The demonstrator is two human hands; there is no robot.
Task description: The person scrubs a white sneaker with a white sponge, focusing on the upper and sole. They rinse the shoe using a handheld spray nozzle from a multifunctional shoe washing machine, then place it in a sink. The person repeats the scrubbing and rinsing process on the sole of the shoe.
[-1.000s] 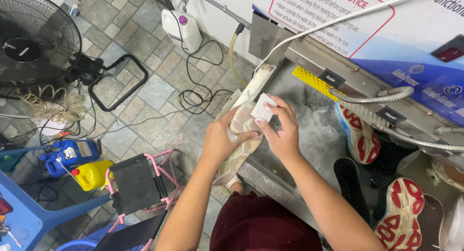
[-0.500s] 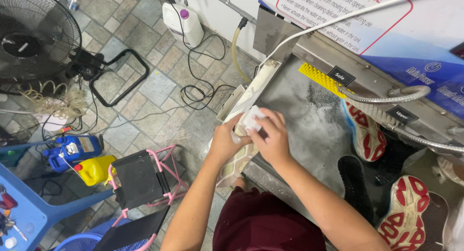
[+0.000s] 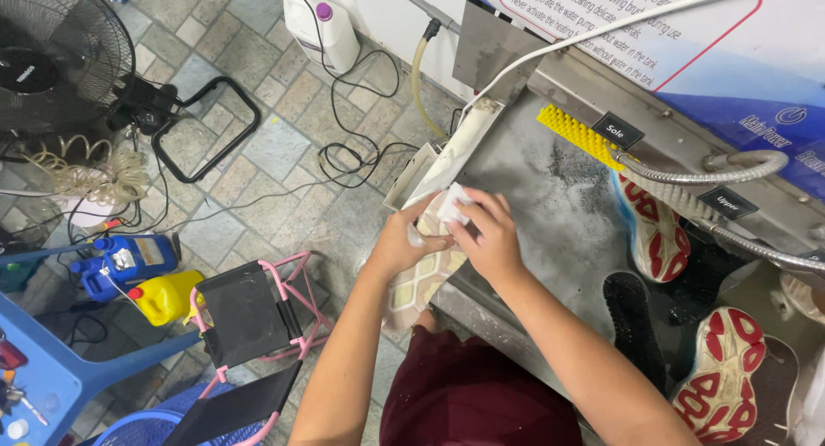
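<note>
My left hand (image 3: 400,244) grips a pale beige shoe (image 3: 423,281) with a patterned sole, held over the front left edge of a wet steel wash tray (image 3: 550,210). Against the shoe's upper end my right hand (image 3: 488,235) presses a small white sponge (image 3: 450,204). Both hands touch the shoe and sit close together. Most of the shoe's upper part is hidden behind my fingers.
A yellow brush strip (image 3: 577,137) and a metal hose (image 3: 687,175) lie at the tray's back. Red-and-white shoes (image 3: 651,231) and a black insole (image 3: 634,324) lie to the right. On the tiled floor are a pink stool (image 3: 249,313), a fan (image 3: 51,55), bottles and cables.
Both hands and the shoe have shifted a little left and down toward the tray's front edge. The right hand has rubbed the sponge along the shoe.
</note>
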